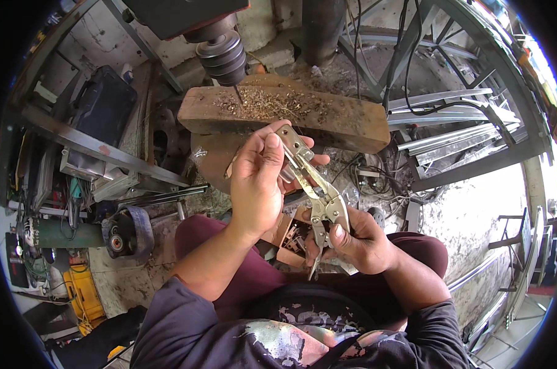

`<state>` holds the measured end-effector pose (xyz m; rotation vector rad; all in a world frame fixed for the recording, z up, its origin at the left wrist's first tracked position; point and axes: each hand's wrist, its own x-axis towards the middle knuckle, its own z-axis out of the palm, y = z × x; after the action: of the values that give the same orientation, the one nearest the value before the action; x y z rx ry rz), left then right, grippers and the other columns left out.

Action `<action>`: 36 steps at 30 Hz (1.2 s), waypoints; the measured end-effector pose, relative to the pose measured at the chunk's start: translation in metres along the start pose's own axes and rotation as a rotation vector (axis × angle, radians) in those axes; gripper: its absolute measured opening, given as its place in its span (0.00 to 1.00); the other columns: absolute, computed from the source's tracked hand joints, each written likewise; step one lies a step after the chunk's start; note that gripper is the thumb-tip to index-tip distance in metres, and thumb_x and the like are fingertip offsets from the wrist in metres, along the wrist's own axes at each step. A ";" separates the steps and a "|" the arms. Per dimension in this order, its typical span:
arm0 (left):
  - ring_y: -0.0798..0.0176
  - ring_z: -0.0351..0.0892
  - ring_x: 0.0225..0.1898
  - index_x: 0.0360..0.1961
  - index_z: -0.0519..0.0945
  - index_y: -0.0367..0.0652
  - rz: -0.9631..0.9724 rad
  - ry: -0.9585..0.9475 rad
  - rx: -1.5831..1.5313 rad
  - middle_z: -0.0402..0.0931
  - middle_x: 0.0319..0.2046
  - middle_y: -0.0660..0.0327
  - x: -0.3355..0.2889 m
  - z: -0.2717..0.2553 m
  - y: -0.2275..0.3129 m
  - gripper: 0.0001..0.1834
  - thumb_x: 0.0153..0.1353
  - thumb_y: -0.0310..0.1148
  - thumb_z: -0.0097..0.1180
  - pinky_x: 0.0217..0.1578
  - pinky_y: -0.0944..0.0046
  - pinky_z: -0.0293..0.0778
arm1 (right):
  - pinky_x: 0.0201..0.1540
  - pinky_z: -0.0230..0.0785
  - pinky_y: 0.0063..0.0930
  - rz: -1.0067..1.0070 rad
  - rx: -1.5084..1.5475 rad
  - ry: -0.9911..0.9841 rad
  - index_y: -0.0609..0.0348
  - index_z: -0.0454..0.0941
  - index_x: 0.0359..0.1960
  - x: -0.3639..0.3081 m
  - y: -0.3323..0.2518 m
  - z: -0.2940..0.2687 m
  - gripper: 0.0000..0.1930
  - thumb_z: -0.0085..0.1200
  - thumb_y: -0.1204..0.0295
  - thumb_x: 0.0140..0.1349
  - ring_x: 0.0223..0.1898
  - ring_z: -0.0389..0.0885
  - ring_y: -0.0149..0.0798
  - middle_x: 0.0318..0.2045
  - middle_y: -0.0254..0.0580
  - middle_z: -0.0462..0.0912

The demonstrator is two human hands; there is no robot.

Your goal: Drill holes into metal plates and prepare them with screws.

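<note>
A silvery metal toggle clamp (328, 209), with riveted links and a plate with holes at its far end, is held up between my hands. My left hand (260, 178) grips the far, plate end, its thumb on the near side and fingertips showing behind. Around the near, jointed end my right hand (368, 246) is closed, thumb pressed on the metal; some of its fingers are hidden. Just below, an open cardboard box (289, 255) holds small metal parts, partly covered by the clamp and hands.
Beyond my hands lies a thick wooden block (340, 117) strewn with metal shavings. A drill chuck with a bit (223, 58) hangs over it. Metal profiles (457, 135) are stacked at the right under a steel frame. A grinder-like wheel (120, 240) and a yellow case (84, 295) stand left.
</note>
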<state>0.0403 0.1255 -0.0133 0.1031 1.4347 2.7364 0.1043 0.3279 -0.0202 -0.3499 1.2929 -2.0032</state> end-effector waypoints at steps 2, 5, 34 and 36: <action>0.45 0.89 0.48 0.66 0.67 0.36 -0.009 -0.008 0.020 0.82 0.50 0.46 0.001 -0.003 -0.003 0.24 0.81 0.44 0.43 0.42 0.52 0.90 | 0.48 0.79 0.29 -0.040 -0.041 -0.020 0.65 0.64 0.67 0.001 0.004 -0.003 0.24 0.43 0.58 0.81 0.46 0.84 0.33 0.45 0.40 0.82; 0.43 0.88 0.49 0.66 0.68 0.36 -0.020 -0.016 0.030 0.81 0.51 0.45 0.000 -0.004 -0.004 0.24 0.81 0.44 0.43 0.46 0.49 0.89 | 0.47 0.78 0.28 -0.040 -0.049 -0.015 0.64 0.63 0.68 0.003 0.008 -0.004 0.24 0.43 0.58 0.81 0.46 0.83 0.32 0.44 0.39 0.83; 0.71 0.61 0.21 0.56 0.71 0.49 -0.079 -0.196 -0.373 0.67 0.30 0.63 -0.017 0.008 -0.008 0.21 0.81 0.53 0.39 0.25 0.63 0.67 | 0.50 0.79 0.42 -0.035 0.054 -0.141 0.65 0.74 0.51 0.013 0.040 0.019 0.17 0.54 0.60 0.77 0.42 0.82 0.40 0.39 0.42 0.79; 0.71 0.61 0.21 0.55 0.71 0.48 -0.092 -0.240 -0.395 0.67 0.30 0.63 -0.012 0.006 -0.001 0.21 0.81 0.53 0.39 0.25 0.63 0.67 | 0.57 0.75 0.43 -0.026 0.065 -0.213 0.64 0.73 0.54 0.014 0.044 0.020 0.18 0.55 0.60 0.76 0.49 0.82 0.43 0.46 0.45 0.79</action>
<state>0.0525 0.1301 -0.0117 0.3242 0.8050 2.7543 0.1241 0.2944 -0.0514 -0.5366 1.0938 -1.9650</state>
